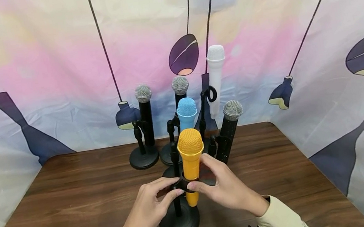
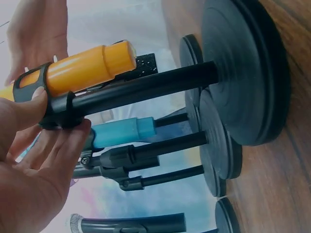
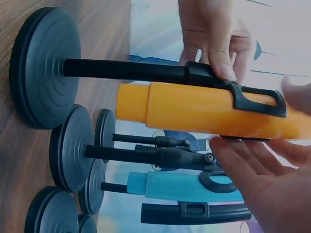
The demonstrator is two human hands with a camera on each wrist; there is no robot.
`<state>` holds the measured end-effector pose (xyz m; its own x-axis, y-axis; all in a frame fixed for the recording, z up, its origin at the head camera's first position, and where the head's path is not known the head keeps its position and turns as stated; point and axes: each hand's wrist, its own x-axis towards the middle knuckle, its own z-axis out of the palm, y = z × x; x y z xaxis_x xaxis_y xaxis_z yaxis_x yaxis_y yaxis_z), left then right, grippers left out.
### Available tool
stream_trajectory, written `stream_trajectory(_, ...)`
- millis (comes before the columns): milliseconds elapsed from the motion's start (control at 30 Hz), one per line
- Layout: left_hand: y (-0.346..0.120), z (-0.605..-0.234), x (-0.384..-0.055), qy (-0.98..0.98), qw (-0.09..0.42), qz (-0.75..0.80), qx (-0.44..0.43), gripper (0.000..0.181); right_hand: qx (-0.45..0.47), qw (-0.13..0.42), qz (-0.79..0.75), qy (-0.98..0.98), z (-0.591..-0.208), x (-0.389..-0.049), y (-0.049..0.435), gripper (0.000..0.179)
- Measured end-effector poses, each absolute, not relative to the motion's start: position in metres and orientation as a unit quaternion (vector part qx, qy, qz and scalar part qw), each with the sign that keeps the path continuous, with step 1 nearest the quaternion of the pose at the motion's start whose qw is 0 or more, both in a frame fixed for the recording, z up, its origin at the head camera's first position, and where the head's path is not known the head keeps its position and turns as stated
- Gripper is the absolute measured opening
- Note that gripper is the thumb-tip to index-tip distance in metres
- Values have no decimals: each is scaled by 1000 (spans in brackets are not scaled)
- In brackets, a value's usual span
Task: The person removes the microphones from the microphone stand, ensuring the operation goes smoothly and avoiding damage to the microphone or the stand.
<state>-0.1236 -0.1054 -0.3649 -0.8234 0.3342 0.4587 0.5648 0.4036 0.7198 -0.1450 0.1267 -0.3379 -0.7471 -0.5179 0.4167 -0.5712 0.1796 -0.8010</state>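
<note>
A yellow microphone (image 1: 191,162) sits in the black clip (image 3: 239,99) of a desk stand, its grille up and its lower end poking out below. My left hand (image 1: 147,201) pinches the clip's joint at the top of the stand's pole (image 2: 146,90), thumb on the near side and fingers behind. On the other side, my right hand (image 1: 225,185) holds the yellow microphone at the clip, thumb in front and fingers round the back. The stand's round black base (image 1: 180,224) rests on the table.
Close behind stands a blue microphone (image 1: 187,112). Further back are black microphones with silver grilles (image 1: 146,110) and a tall white microphone (image 1: 216,73), on black stands. A tilted black microphone (image 1: 228,134) is at right. A printed cloth (image 1: 64,68) hangs behind the wooden table (image 1: 74,190).
</note>
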Motion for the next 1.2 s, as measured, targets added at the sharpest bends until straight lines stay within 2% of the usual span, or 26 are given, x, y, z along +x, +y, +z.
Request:
stream_trajectory(300, -108, -370, -125, -833, 147, -451, -284, 17, 379, 88, 522, -759, -334, -150, 125, 40)
stream_trajectory(467, -107, -369, -126, -834, 138, -453, -283, 16, 382, 143, 467, -785, -330, -148, 123, 33)
stream_trajectory(700, -106, -367, -128, -833, 120, -460, -284, 19, 381, 180, 433, -797, -330, -145, 123, 30)
stream_trajectory(800, -106, -367, -128, -831, 124, -460, -286, 19, 383, 180, 435, -795, -330, -145, 124, 32)
stream_trajectory(1033, -106, -367, -128, -833, 134, -451, -292, 17, 389, 105, 493, -771, -329, -148, 126, 55)
stream_trajectory(1200, -105, -367, -128, -830, 135, -454, -294, 17, 399, 139, 452, -786, -326, -149, 126, 43)
